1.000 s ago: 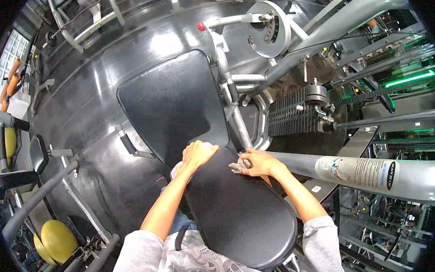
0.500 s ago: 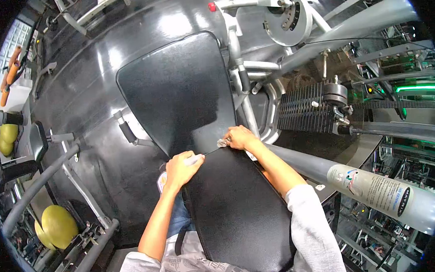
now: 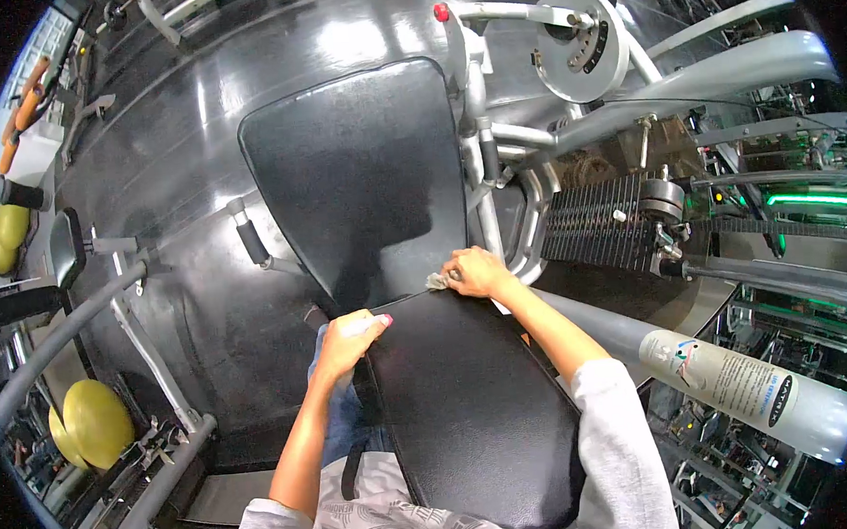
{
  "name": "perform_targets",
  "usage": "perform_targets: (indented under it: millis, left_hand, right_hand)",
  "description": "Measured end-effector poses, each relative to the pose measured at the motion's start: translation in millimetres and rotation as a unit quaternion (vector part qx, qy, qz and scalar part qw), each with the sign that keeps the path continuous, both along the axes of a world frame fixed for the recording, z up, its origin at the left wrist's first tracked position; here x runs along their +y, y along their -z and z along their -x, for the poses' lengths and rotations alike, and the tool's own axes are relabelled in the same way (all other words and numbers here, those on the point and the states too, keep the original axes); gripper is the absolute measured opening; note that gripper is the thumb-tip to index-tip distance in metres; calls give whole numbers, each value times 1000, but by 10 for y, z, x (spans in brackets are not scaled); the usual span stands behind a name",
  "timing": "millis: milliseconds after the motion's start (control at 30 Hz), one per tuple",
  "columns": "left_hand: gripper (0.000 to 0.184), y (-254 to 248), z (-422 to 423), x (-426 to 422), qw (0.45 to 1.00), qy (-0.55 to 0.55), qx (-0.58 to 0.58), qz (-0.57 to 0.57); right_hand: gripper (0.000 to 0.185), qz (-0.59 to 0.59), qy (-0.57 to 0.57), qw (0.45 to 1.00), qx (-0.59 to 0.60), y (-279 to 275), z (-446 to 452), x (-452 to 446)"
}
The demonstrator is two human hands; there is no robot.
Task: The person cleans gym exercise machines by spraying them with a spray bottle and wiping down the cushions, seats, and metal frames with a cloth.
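Note:
A black padded seat [image 3: 481, 406] stretches below the hands, and a wider black back pad [image 3: 360, 171] lies beyond it. My right hand [image 3: 478, 273] is closed on a crumpled greyish cloth [image 3: 436, 281], which touches the seat's far edge by the gap between the pads. Over the seat's far left corner, my left hand [image 3: 349, 339] is wrapped round a whitish object with a pink end [image 3: 385, 320]; its shape is mostly hidden by the fingers.
A silver machine frame [image 3: 711, 373] with a label runs along the right. Behind it stands a black weight stack [image 3: 600, 220]. A round grey disc [image 3: 583, 46] is at the upper right. Grey rails [image 3: 156, 484] and yellow discs [image 3: 97, 423] are at the left.
The right hand has moved from the seat's right side to its far edge with the cloth. My left hand has come back toward the seat's left corner. The view has shifted slightly.

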State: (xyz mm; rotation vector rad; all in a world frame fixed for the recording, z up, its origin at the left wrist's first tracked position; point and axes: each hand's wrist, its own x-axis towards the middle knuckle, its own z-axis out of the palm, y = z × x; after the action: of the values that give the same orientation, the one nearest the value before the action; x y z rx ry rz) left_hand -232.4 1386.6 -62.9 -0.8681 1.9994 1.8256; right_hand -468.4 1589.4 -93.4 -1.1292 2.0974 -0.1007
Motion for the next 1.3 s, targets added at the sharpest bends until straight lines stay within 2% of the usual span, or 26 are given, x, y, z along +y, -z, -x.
perform_targets:
  millis: [67, 133, 233, 267, 333, 400, 467, 533, 567, 667, 767, 800, 867, 933, 1033, 1133, 1167, 1233, 1300]
  left_hand:
    - [43, -67, 54, -43, 999, -9, -22, -39]
    - [44, -107, 84, -62, 995, -14, -49, -82]
    - [44, -135, 152, -49, 997, -15, -56, -54]
    - [45, -140, 186, -60, 998, 15, -50, -21]
    - [46, -159, 291, -77, 998, 47, -42, 6]
    - [45, -177, 398, -97, 990, 109, -27, 83]
    - [43, -106, 428, -90, 991, 107, -7, 78]
    - [45, -129, 487, -120, 977, 157, -15, 143]
    - [45, -139, 474, -153, 977, 158, -14, 141]
    - [44, -159, 375, -259, 983, 142, 3, 118]
    - [36, -82, 213, -440, 995, 85, 47, -29]
    - [36, -24, 151, -508, 995, 87, 47, -30]
    - [37, 73, 55, -666, 980, 108, 70, -151]
    - [35, 160, -45, -826, 973, 118, 84, -180]
    - [28, 220, -132, -1025, 946, 146, 37, -287]
    - [28, 210, -163, -1123, 944, 126, 63, -299]
    - [28, 201, -167, -1131, 944, 128, 61, -299]
    - [28, 178, -150, -1133, 967, 107, 56, -226]
    - [28, 159, -158, -1143, 971, 95, 57, -210]
  right_hand:
    - [24, -10, -26, 1000, 6, 210, -39, -183]
    - [22, -23, -48, 999, 8, 161, -116, -274]
    - [19, 23, -26, 996, -80, -270, -271, -176]
    - [19, 47, -39, 996, -63, -409, -331, -83]
    - [20, 18, -9, 998, -55, -710, -380, 83]
    - [21, -2, 39, 999, -12, -989, -372, 224]
    - [22, 5, 94, 995, 33, -1034, -368, 356]
    - [22, -4, 119, 992, 48, -933, -353, 365]
    - [22, -6, 120, 992, 49, -841, -342, 339]
    - [25, -66, 81, 993, 56, -561, -328, 69]
    - [26, -81, 79, 992, 48, -178, -535, -292]
    - [26, -75, 74, 994, 43, -27, -650, -369]
    - [22, -26, 49, 998, -19, -305, -878, -586]
    - [23, -47, 54, 994, -82, -582, -974, -637]
    - [23, -68, 46, 997, 0, -789, -852, -402]
    - [25, -108, 104, 985, 89, -639, -587, -266]
    - [27, -154, 145, 974, 83, -532, -542, -326]
    - [28, -124, 119, 979, 113, -133, -645, -397]
    - [30, -90, 93, 984, 126, 51, -846, -650]
